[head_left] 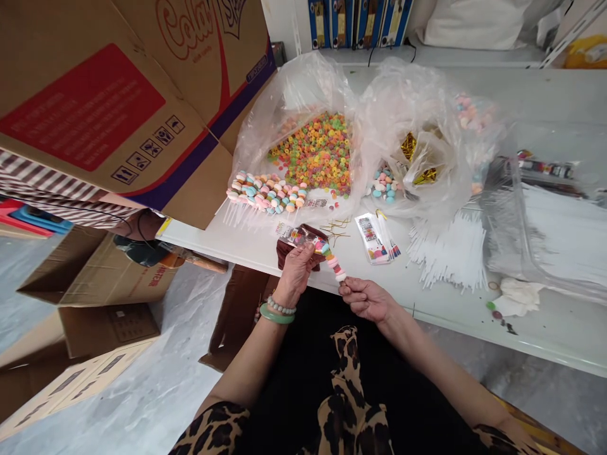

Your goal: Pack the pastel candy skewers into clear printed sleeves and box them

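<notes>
My left hand (294, 270) is closed round a small clear printed wrapper (300, 236) at the table's front edge. A candy skewer (332, 260) of pastel round sweets sticks partly out of that wrapper. My right hand (364, 297) pinches the stick end of the skewer just below the lowest sweet. A green bangle and a bead bracelet sit on my left wrist. A row of finished candy skewers (266, 192) lies on plastic just beyond my hands.
A plastic sheet holds a heap of coloured ring sweets (317, 151). A clear bag (417, 145) holds gold twist ties and pastel sweets. Printed wrappers (375, 237) and white sticks (450, 249) lie on the white table (545, 328). Cardboard boxes (109, 95) loom at left.
</notes>
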Demonstrator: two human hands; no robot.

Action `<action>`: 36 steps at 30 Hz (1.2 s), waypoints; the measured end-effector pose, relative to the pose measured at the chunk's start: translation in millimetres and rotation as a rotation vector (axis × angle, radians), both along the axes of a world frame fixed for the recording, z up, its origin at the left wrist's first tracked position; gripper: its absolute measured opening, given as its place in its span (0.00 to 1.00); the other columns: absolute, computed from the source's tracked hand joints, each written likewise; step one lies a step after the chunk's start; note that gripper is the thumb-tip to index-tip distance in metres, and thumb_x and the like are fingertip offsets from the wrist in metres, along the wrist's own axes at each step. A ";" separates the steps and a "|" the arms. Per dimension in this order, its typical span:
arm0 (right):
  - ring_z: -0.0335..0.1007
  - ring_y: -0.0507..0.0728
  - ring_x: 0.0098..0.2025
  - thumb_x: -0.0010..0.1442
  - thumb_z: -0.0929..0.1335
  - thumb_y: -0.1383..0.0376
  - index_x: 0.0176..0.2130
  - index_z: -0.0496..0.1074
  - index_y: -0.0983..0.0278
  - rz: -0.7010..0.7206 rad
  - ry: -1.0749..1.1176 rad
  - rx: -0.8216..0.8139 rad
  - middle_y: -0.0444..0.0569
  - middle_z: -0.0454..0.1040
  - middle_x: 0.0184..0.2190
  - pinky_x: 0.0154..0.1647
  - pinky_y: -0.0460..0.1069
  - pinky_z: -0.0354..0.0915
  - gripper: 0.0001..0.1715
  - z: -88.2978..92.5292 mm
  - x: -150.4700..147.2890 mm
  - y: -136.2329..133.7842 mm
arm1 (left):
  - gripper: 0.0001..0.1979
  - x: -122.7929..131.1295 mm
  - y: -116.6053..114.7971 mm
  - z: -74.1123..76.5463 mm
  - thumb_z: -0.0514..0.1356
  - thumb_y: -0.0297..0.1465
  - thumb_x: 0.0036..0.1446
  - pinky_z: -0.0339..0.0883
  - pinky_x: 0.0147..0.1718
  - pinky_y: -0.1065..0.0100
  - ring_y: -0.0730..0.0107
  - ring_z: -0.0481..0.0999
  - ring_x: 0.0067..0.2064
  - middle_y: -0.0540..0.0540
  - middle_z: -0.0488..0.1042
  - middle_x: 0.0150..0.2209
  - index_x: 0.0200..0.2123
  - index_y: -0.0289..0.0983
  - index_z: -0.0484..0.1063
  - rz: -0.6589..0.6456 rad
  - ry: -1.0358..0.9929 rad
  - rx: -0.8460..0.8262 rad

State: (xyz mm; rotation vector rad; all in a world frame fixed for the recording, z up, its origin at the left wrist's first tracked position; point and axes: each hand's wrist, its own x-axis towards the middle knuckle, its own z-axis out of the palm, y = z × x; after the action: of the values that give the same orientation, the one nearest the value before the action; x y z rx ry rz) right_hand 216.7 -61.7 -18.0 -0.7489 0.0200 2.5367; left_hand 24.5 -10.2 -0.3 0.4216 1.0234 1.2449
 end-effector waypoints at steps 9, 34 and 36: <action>0.51 0.48 0.21 0.51 0.69 0.62 0.25 0.64 0.62 -0.283 -0.981 0.730 0.40 0.64 0.21 0.19 0.44 0.49 0.10 -0.7 -19.6 -10.1 | 0.16 0.9 -3.3 -2.5 0.72 0.38 0.42 0.70 0.34 0.68 0.70 0.77 0.30 0.45 0.78 0.29 0.29 0.32 0.77 -0.033 0.138 0.030; 0.45 0.45 0.16 0.51 0.70 0.62 0.26 0.64 0.63 -0.110 -0.764 0.617 0.42 0.68 0.21 0.16 0.44 0.41 0.10 -0.9 -16.6 7.1 | 0.21 -1.4 -4.2 -5.4 0.69 0.47 0.43 0.68 0.29 0.67 0.69 0.74 0.26 0.46 0.77 0.27 0.30 0.34 0.76 -0.072 0.300 -0.001; 0.54 0.49 0.20 0.55 0.66 0.64 0.26 0.65 0.62 -0.149 -1.088 0.920 0.43 0.67 0.22 0.20 0.45 0.50 0.08 -2.5 -19.4 3.4 | 0.21 1.8 -6.2 -5.6 0.69 0.47 0.43 0.66 0.28 0.68 0.70 0.74 0.26 0.46 0.77 0.26 0.30 0.34 0.76 -0.058 0.309 -0.008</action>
State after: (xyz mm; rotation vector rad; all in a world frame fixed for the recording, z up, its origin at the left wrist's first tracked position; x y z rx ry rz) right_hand 197.3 -58.2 -20.6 -1.4547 -1.2592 1.4143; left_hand 26.3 -16.5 -6.0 0.6468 1.2673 1.1443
